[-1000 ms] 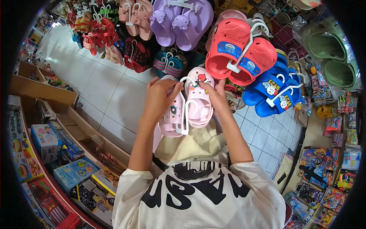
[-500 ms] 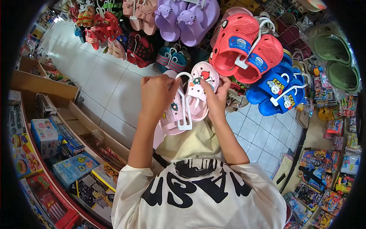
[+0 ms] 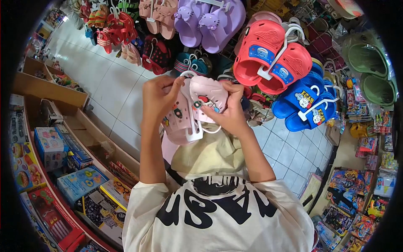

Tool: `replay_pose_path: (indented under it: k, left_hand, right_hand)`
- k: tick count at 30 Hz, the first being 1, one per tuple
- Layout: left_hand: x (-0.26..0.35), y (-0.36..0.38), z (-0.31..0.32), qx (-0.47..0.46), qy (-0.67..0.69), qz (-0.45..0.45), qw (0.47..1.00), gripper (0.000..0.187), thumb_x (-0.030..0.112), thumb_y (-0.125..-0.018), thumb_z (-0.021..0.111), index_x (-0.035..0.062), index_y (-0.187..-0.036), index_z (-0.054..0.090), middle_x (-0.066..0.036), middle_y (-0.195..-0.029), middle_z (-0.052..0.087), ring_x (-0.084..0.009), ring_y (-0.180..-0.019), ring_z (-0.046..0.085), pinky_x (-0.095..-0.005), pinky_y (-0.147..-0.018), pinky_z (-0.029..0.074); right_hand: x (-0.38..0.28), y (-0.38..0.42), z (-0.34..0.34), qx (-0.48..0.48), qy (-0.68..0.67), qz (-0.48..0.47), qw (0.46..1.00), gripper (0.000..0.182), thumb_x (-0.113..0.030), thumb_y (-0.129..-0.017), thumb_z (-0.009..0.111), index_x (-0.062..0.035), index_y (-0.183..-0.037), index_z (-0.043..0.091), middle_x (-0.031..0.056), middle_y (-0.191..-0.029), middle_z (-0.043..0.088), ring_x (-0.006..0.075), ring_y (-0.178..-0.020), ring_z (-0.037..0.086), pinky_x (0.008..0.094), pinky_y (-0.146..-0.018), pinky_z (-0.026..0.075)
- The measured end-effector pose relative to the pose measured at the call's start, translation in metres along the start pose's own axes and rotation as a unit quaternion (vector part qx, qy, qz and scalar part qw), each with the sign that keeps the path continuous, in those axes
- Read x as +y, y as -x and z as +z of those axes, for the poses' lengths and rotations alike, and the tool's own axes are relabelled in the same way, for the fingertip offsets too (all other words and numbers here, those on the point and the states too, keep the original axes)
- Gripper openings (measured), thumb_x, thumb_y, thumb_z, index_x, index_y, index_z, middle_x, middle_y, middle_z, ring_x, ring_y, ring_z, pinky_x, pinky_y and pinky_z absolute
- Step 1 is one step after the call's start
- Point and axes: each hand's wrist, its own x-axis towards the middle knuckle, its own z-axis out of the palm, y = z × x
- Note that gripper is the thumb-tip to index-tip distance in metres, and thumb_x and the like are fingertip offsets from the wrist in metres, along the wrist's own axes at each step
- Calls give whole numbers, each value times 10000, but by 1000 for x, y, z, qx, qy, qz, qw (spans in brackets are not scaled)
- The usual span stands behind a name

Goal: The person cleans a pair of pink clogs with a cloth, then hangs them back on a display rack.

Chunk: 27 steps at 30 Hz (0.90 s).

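A pair of pale pink clogs with small charms hangs on a white plastic hanger [image 3: 194,130] in front of my chest. My left hand [image 3: 161,98] pinches the top of the left pink clog [image 3: 178,115] beside the hanger's hook. My right hand [image 3: 231,109] grips the right pink clog [image 3: 208,94], thumb on its charms and fingers behind its far edge. The right clog is tilted, its upper turned toward me. Red clogs [image 3: 260,52] and blue slides [image 3: 300,98] hang to the right of my hands.
Purple sandals [image 3: 191,21], pink sandals [image 3: 159,17] and dark red clogs [image 3: 155,54] hang ahead. Shelves with boxed toys [image 3: 82,182] curve along the left. Green clogs [image 3: 369,59] in plastic and packaged toys [image 3: 350,180] line the right. Tiled floor [image 3: 126,84] lies below.
Both hands and the pink clogs have moved a little to the left. The right clog has turned in my right hand, so its opening no longer shows.
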Motion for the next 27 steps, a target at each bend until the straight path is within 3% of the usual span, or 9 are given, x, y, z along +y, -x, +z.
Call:
replay_pose_path:
  k: [1, 4, 7, 10, 13, 16, 21, 24, 27]
  left_hand:
    - [13, 0, -4, -3, 23, -43, 999, 217, 166, -825, 690, -34, -739, 689, -114, -580, 606, -168, -453, 551, -301, -473, 417]
    - [2, -10, -10, 19, -50, 130, 990, 197, 156, -818, 693, -24, -737, 694, -104, -576, 606, -173, -451, 553, -299, -472, 412]
    - [11, -11, -13, -3, -62, 115, 991, 231, 159, -855, 670, -36, -731, 677, -91, -598, 615, -118, -499, 530, -283, -521, 412]
    - [16, -14, -12, 5, -115, 162, 980, 239, 157, -857, 668, -37, -719, 669, -92, -583, 609, -115, -514, 536, -286, -509, 404]
    - [11, -18, -7, 45, -118, 249, 960, 253, 166, -861, 669, -35, -708, 663, -66, -564, 587, -96, -490, 513, -284, -480, 386]
    - [17, -17, -8, 12, -51, 125, 991, 181, 155, -809, 700, -6, -727, 696, -102, -597, 636, -219, -480, 580, -312, -494, 420]
    - [17, -22, -9, 62, -28, 36, 997, 243, 201, -837, 699, -28, -757, 699, -85, -566, 621, -116, -475, 553, -281, -470, 409]
    - [10, -25, -7, 99, -12, 37, 994, 262, 219, -843, 701, -34, -774, 704, -84, -559, 614, -88, -482, 529, -268, -475, 410]
    - [6, -25, -6, 120, 0, 36, 992, 268, 230, -842, 704, -32, -784, 710, -91, -570, 619, -90, -492, 529, -268, -484, 416]
  right_hand:
    - [-1, -3, 0, 5, -24, 17, 1000, 693, -24, -724, 775, -59, -1162, 239, 145, -1169, 362, 192, -1133, 415, 330, -979, 372]
    - [-6, -5, 2, 9, -48, 41, 998, 691, -67, -724, 791, -39, -1159, 256, 150, -1147, 348, 194, -1120, 409, 333, -972, 373]
    - [-14, -1, 3, 18, -10, 24, 1000, 708, -105, -719, 803, -14, -1166, 262, 169, -1169, 353, 206, -1125, 410, 347, -979, 374]
    - [-21, -1, 0, -4, 138, -92, 986, 708, -110, -728, 798, -12, -1178, 260, 181, -1193, 372, 222, -1128, 425, 351, -992, 369]
    - [-20, 0, -6, 6, 93, -10, 996, 701, -123, -743, 789, -17, -1193, 263, 183, -1209, 393, 238, -1143, 437, 360, -1003, 363]
    - [-15, -3, -5, 40, -38, 17, 998, 728, -137, -748, 786, -14, -1238, 261, 193, -1239, 397, 259, -1183, 436, 373, -1013, 359]
    - [0, 11, 4, 37, 32, 2, 999, 873, -42, -805, 703, -22, -1440, 104, 196, -1387, 324, 264, -1280, 379, 396, -1056, 331]
    - [14, 14, 4, 44, -121, 123, 984, 926, -39, -777, 697, -58, -1455, 65, 173, -1428, 284, 269, -1342, 306, 396, -1092, 276]
    - [17, 17, 11, 22, -163, 92, 982, 877, 73, -770, 582, -73, -1468, 73, 153, -1463, 226, 257, -1366, 271, 383, -1100, 263]
